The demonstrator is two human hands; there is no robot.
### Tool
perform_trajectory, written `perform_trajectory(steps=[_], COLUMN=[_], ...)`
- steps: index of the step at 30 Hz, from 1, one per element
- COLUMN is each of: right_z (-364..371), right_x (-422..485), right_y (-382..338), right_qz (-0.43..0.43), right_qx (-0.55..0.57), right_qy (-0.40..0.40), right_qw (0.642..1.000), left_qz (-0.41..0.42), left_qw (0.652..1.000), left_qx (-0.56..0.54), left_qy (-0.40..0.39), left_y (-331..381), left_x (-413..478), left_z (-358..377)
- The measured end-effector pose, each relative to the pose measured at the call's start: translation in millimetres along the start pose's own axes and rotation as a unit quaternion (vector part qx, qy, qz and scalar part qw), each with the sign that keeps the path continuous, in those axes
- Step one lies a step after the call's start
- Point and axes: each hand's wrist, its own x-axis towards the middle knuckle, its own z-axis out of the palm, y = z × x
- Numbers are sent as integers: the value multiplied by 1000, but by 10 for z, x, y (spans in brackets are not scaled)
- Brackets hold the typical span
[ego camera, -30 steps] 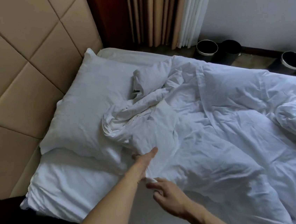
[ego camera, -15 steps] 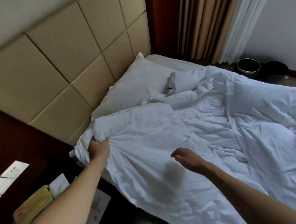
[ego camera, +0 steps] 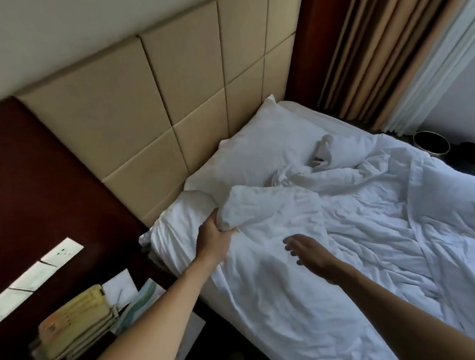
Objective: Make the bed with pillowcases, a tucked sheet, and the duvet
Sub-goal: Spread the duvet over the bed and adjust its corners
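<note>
Gripping the bunched near corner of the white, crumpled cotton duvet (ego camera: 352,226), the left hand (ego camera: 214,238) has its fingers curled tight under the fabric and its thumb clamped on top. That's a hauling grip, I'd say, for dragging the corner up to the head of the bed. Just to its right the right hand (ego camera: 311,255) hangs palm-down over the duvet, fingers loosely spread and holding nothing. Whether it touches the cloth I can't tell, but it looks ready to smooth or pin. Just beyond the left hand lies a plump white pillow (ego camera: 257,154) against the tan padded panel headboard (ego camera: 165,114), with the duvet's top edge heaped against it, so the spreading isn't finished. Off to the left sits a dark wooden bedside table (ego camera: 16,232).
</note>
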Motion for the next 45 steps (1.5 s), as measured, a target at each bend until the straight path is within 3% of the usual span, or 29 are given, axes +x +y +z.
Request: perform_trajectory(steps=[5, 14, 18, 22, 28, 40, 45], right_z=[101, 209, 432, 569, 389, 705, 1105], right_x=[515, 1092, 1172, 945, 658, 1285, 1687], right_y=[-715, -1371, -1445, -1586, -1946, -2692, -3047], right_qz=[105, 247, 134, 23, -120, -171, -165], right_qx=[214, 273, 260, 214, 190, -4, -31], right_qy=[20, -71, -33, 9, -49, -1, 14], right_qw=[971, 927, 956, 976, 973, 985, 986], left_qz=[71, 162, 138, -12, -127, -171, -179], left_qw=[994, 978, 974, 978, 967, 952, 953], left_qx=[60, 120, 148, 142, 112, 156, 108], left_qy=[-59, 44, 104, 155, 189, 202, 218], left_y=[-45, 122, 65, -137, -191, -309, -615], left_x=[111, 131, 17, 95, 17, 695, 1059], left_z=[-457, -1070, -1108, -1173, -1147, -1604, -1952])
